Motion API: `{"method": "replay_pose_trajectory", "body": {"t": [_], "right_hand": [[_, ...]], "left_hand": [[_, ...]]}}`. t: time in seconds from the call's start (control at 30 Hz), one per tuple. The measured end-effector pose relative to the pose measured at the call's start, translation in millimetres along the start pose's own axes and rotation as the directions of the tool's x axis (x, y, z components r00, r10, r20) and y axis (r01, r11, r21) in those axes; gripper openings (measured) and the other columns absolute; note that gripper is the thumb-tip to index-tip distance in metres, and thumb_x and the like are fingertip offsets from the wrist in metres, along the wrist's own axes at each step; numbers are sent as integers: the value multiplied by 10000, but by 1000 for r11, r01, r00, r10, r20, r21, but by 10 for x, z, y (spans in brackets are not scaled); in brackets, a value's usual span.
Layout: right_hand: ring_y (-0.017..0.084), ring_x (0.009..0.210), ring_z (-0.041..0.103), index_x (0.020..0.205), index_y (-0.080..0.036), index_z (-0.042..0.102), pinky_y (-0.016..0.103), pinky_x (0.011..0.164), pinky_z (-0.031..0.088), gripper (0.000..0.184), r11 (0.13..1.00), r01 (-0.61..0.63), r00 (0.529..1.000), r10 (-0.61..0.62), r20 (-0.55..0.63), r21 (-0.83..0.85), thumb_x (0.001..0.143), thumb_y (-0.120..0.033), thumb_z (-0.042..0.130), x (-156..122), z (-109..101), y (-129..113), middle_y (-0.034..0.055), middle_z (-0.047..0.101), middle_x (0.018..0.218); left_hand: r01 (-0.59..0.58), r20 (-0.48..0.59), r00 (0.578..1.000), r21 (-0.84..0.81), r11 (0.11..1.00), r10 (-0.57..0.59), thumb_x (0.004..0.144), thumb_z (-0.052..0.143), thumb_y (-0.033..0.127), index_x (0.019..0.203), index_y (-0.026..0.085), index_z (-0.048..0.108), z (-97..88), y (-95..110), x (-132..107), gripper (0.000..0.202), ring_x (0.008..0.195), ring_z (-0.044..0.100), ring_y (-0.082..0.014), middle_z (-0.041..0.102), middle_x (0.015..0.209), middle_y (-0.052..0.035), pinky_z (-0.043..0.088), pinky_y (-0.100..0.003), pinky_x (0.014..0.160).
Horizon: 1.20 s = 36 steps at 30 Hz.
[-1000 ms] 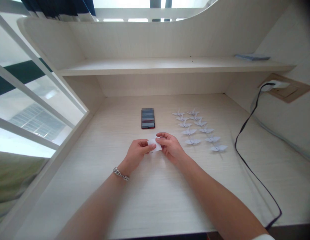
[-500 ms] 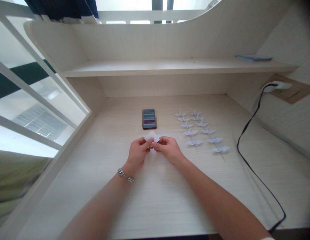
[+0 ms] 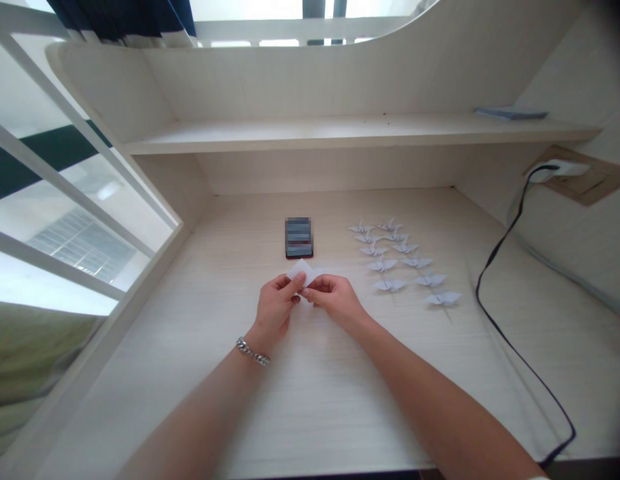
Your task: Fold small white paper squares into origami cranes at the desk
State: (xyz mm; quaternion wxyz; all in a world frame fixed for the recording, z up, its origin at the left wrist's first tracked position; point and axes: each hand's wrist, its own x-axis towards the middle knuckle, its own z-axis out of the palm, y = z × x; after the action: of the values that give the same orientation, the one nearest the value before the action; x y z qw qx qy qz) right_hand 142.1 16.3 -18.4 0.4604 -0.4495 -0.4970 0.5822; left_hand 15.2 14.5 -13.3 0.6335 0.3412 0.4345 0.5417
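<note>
Above the desk, a shelf holds one item (flat); left hand and right hand pinch white paper, fingers closed.

A small piece of plain white paper is pinched between the left hand and the right hand — one corner points away from the person, like the tip of a diamond. Its near part is hidden behind the hands, and any creases are too small for me to tell. Below spreads the bench.
</note>
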Motion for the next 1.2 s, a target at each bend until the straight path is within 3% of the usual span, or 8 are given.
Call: {"method": "replay_pose_trajectory", "body": {"t": [0.2, 0.37, 0.53, 0.7, 1.2], "right_hand": [[98, 501, 486, 562, -157, 579, 224, 497, 363, 150, 991, 64, 997, -68, -40, -115, 651, -263, 637, 1, 14, 35, -20, 577, 539], [102, 492, 493, 586, -158, 594, 226, 492, 387, 152, 999, 23, 1000, -23, -15, -24, 652, -285, 645, 9, 1, 23, -11, 577, 532], [100, 507, 501, 582, -153, 609, 225, 500, 398, 176, 997, 55, 995, -51, -86, 52, 657, -305, 659, 4, 20, 6, 8, 598, 556], [113, 533, 532, 619, -152, 622, 233, 504, 418, 182, 989, 10, 989, 12, -149, 144, 635, -324, 678, -1, 45, -25, 17, 615, 588], [121, 562, 551, 642, -162, 627, 238, 523, 446, 136, 977, 47, 967, 8, -255, 209, 626, -291, 667, 7, 51, -14, 7, 614, 595]], "left_hand": [[1, 22, 1000, -6, 1000, -1, 655, 711, 326, 740, 106, 648, 29, -15, -9, 244, 613, 526, -102, 588, 656, -16, 401, -231, 579], [-9, 41, 999, -4, 1000, 9, 669, 694, 350, 710, 105, 635, 35, -27, 1, 255, 566, 506, -98, 589, 635, -18, 384, -241, 555], [-17, 1, 1000, 15, 1000, 17, 670, 696, 336, 711, 107, 630, 27, -36, 13, 242, 563, 487, -83, 578, 642, -18, 353, -221, 524], [-14, -40, 999, 17, 1000, 15, 651, 710, 343, 726, 109, 634, 30, -38, 9, 257, 577, 476, -78, 567, 664, -17, 342, -211, 514], [-7, -84, 996, 63, 998, 12, 607, 730, 391, 696, 113, 626, 55, -25, -5, 310, 549, 437, -72, 546, 633, -2, 312, -206, 491]]}}
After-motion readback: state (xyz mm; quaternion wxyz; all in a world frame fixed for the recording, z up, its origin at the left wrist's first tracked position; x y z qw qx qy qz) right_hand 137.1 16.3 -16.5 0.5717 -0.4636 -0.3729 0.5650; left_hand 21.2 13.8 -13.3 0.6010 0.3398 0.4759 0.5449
